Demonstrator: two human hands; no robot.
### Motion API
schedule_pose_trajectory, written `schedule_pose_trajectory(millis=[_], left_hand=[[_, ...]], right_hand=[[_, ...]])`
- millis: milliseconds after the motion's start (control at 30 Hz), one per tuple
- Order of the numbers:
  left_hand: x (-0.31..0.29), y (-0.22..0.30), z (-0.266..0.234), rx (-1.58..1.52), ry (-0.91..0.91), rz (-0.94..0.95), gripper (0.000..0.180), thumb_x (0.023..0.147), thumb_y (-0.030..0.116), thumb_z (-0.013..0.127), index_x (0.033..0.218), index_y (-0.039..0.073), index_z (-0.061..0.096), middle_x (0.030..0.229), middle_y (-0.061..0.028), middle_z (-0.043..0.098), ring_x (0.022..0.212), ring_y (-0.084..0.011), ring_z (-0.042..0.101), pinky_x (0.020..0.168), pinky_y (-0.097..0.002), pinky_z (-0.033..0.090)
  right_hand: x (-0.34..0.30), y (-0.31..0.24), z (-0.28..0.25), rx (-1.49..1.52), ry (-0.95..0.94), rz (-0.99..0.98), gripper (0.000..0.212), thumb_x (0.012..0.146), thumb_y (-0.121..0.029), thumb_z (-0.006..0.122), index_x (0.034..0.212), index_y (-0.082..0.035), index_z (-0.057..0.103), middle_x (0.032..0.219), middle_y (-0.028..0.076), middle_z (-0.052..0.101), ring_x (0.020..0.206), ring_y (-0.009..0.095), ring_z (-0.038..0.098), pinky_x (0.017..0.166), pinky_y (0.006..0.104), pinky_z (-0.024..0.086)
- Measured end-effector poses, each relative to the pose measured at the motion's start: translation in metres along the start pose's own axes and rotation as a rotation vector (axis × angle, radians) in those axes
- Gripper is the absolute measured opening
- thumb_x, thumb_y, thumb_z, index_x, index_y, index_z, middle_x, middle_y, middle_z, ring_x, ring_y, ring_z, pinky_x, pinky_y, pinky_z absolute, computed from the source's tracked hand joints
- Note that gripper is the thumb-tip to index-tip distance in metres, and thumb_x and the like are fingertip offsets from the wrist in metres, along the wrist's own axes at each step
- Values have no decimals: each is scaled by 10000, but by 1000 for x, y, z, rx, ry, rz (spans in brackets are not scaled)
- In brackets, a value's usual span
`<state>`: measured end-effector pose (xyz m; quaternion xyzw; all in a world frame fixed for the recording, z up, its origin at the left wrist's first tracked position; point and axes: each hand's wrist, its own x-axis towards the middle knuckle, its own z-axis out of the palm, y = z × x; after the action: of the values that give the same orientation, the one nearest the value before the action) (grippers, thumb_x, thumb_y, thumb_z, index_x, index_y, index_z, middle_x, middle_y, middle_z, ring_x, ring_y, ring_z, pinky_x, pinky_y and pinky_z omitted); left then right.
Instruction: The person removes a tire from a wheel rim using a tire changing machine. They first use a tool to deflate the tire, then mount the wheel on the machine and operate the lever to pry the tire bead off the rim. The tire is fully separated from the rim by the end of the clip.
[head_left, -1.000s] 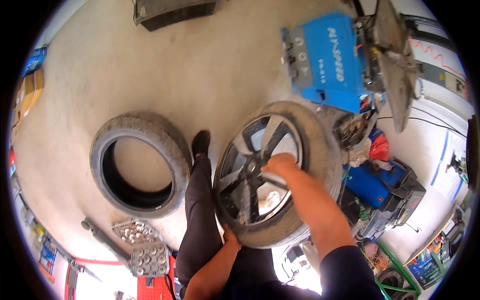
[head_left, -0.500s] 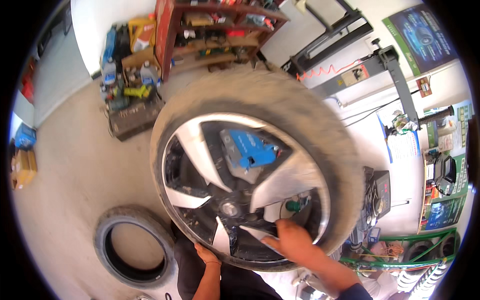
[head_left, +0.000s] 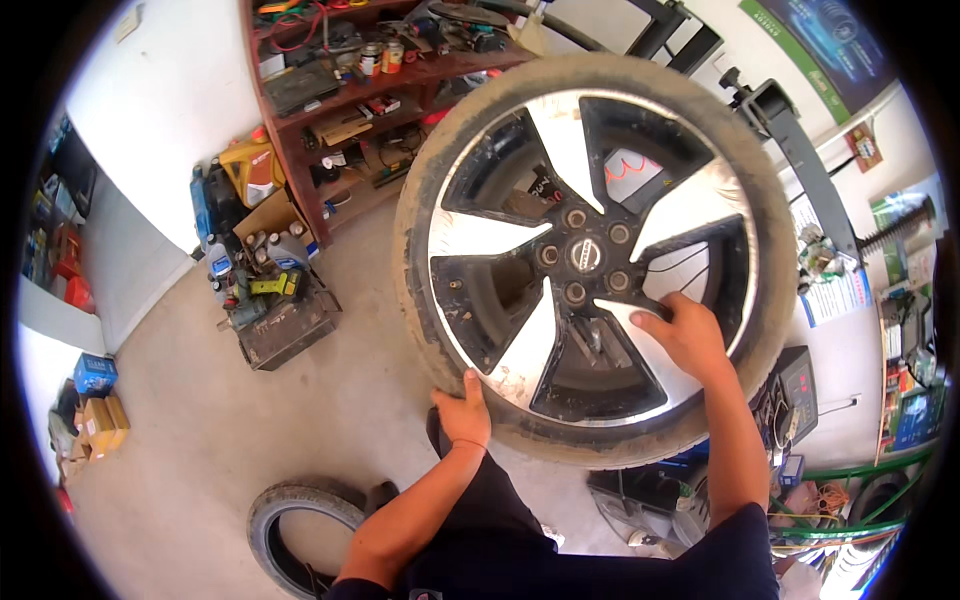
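A large car wheel (head_left: 510, 397), a dusty tyre on a black and silver alloy rim with several broad spokes, is held up in front of me, its face towards me. At its lower left edge, my left hand (head_left: 465, 415) grips the tyre, thumb lying on the sidewall and the other fingers mostly hidden behind. My right hand (head_left: 692, 340) is closed round the lower right spoke (head_left: 655, 345), reaching through the rim opening. Between the spokes, parts of the room show through.
A loose tyre (head_left: 262, 535) lies on the floor at lower left. Left of the wheel stand a tool box (head_left: 290, 325) with a drill and several bottles. A red shelf (head_left: 300, 190) with tools rises behind. At right are a grey machine arm (head_left: 815, 190) and a green rack (head_left: 850, 475).
The wheel has been lifted and turned to face me more squarely, appearing higher and further right. Both hands have risen with it, keeping their hold. The blue machine part seen through the spokes is now hidden there.
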<state>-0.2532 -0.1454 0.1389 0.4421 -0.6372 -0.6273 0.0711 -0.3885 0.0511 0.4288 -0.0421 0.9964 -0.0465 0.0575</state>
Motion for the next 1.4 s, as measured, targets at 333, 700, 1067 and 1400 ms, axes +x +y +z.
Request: schedule_pose_trajectory(millis=[333, 700, 1067, 1400], left_hand=[[5, 147, 59, 460, 70, 157, 843, 886, 369, 773, 1397, -172, 378, 1334, -368, 508, 1232, -476, 510, 1087, -490, 397], [54, 131, 54, 451, 5, 145, 911, 899, 356, 758, 1477, -158, 277, 1416, -327, 448, 1336, -422, 451, 1149, -459, 342], [133, 182, 11, 790, -469, 58, 887, 939, 736, 489, 1278, -83, 515, 1337, -362, 548, 1269, -494, 534, 1051, -499, 451], [420, 245, -66, 445, -68, 292, 576, 1015, 429, 495, 1272, -87, 509, 1206, -343, 652, 1146, -476, 640, 951, -540, 509]], right_hand=[[128, 178, 109, 603, -419, 278, 797, 843, -694, 724, 995, 88, 708, 806, 170, 682, 757, 221, 632, 695, 391, 517], [96, 164, 199, 743, -277, 439, 671, 809, -554, 829, 1029, 65, 692, 817, 214, 706, 734, 270, 671, 696, 383, 531], [80, 161, 209, 419, 73, 348, 581, 1013, -531, 593, 1213, 7, 687, 1089, 222, 732, 1019, 340, 700, 905, 411, 523], [-23, 30, 244, 5, 258, 345, 559, 1013, -437, 604, 1335, 20, 602, 1304, 268, 631, 1215, 439, 588, 1030, 470, 461]])
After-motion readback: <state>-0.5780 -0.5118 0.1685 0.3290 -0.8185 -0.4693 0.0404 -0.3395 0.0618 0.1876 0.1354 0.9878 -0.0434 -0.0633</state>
